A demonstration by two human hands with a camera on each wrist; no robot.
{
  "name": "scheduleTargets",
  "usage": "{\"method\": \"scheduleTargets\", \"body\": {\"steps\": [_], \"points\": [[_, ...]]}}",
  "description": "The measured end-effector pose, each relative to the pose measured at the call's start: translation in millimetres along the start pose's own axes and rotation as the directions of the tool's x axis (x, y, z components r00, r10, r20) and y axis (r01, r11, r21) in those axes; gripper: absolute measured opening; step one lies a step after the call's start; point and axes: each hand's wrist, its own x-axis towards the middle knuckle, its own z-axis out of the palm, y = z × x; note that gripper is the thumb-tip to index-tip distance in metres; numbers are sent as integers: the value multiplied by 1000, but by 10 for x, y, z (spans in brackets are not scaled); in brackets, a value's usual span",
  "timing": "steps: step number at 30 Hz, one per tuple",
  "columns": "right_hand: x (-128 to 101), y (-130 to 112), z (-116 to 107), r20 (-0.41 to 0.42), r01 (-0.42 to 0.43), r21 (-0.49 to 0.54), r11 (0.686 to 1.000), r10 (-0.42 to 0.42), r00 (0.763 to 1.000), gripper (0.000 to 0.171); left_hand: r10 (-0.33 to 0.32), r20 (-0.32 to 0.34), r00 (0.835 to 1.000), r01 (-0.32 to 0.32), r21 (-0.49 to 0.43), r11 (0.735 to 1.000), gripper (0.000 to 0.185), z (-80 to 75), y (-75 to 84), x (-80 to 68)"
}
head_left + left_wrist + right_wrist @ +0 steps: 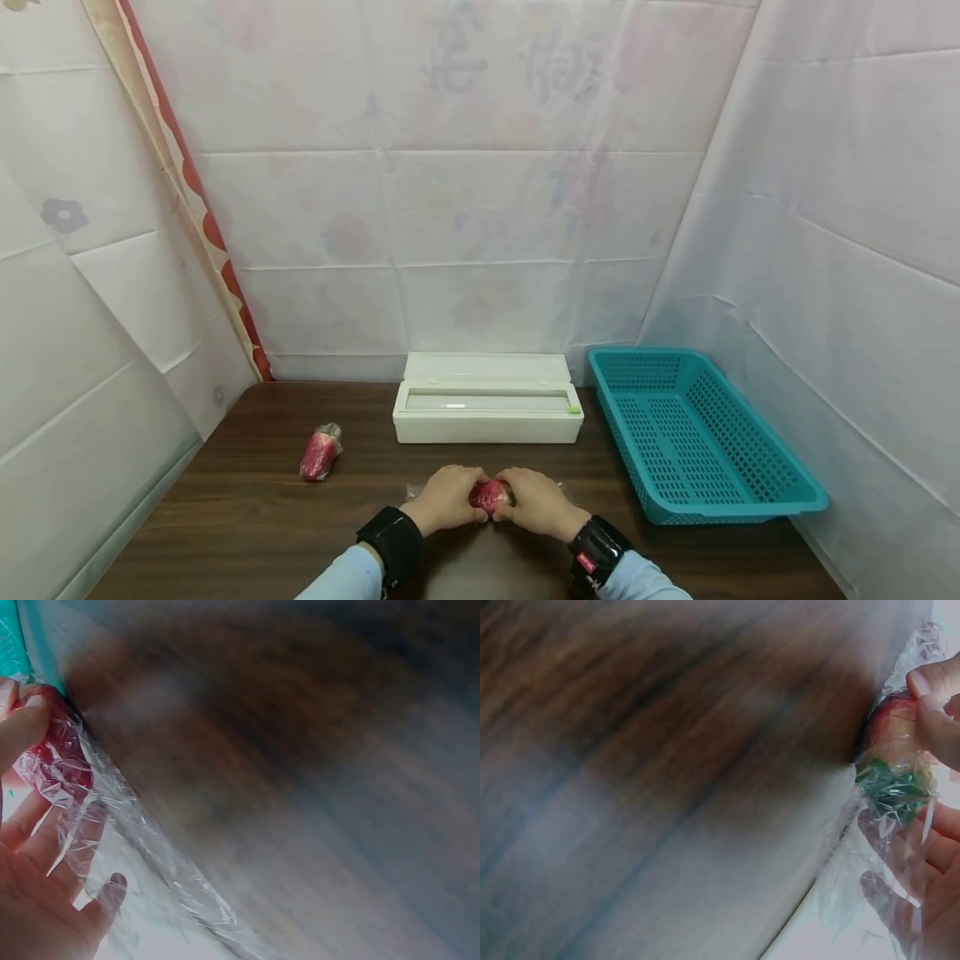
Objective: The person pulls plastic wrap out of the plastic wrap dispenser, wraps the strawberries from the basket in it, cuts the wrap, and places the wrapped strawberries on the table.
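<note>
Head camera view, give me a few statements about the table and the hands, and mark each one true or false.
1. Both hands hold the red fruit in clear wrap. True; left hand and right hand grip it together.
2. The teal basket holds a fruit. False; nothing shows inside it.
3. A second wrapped fruit lies left of the hands. True.
4. The white box sits inside the basket. False; it stands on the table, left of the basket.
5. The table is white. False; it is dark wood.
</note>
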Motion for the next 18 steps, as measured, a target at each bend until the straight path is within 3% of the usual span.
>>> {"method": "scheduleTargets", "body": {"steps": [9, 18], "points": [[-20, -32, 28, -6, -38, 52, 998, 38, 999, 50, -40, -7, 999, 40, -33, 999, 46, 42, -7, -9], [-36, -54, 28, -19, -23, 57, 998, 24, 1000, 54, -14, -23, 1000, 14, 7, 1000, 43, 37, 6, -23]]}}
